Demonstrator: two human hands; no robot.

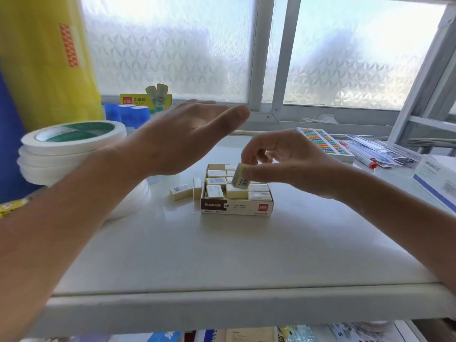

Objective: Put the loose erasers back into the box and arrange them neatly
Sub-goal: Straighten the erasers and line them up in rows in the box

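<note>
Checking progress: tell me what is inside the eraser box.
The box holds rows of wrapped erasers. The right hand and its pinched eraser cover the middle-right part.

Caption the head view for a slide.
Right hand pinches an eraser above the box; left hand hovers open.

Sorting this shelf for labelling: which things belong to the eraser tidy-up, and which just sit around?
Job: eraser box; held eraser in right hand; two loose erasers.
Lying about: tape rolls; abacus; glue sticks; marker.
</note>
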